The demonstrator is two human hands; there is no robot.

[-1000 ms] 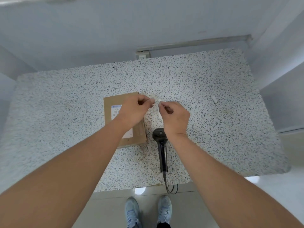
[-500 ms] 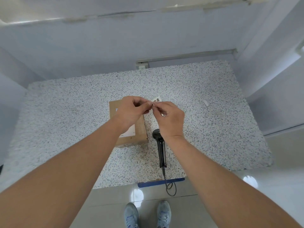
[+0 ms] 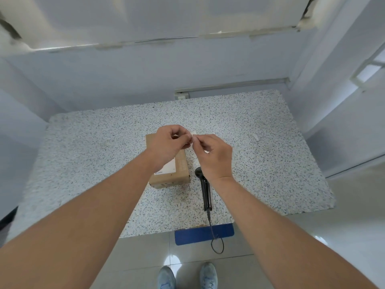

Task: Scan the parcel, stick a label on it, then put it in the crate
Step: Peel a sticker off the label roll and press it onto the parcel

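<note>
A small brown cardboard parcel (image 3: 180,166) with a white printed sheet on top lies on the speckled table (image 3: 83,153), partly hidden by my left hand (image 3: 168,143). My right hand (image 3: 215,155) meets the left hand just above the parcel's far right corner. Both pinch a small white label (image 3: 193,133) between fingertips; most of it is hidden by the fingers. A black handheld scanner (image 3: 205,190) lies on the table right of the parcel, below my right wrist. No crate is in view.
The scanner's cable (image 3: 216,243) hangs over the table's front edge above a blue mat (image 3: 204,233) on the tiled floor. A small white scrap (image 3: 255,137) lies at the table's right. Walls close in behind and at both sides. My shoes (image 3: 187,277) are below.
My hands have come together, from slightly apart to pinching the label jointly. The view has tilted upward, so the table sits lower in the picture and the blue mat has appeared.
</note>
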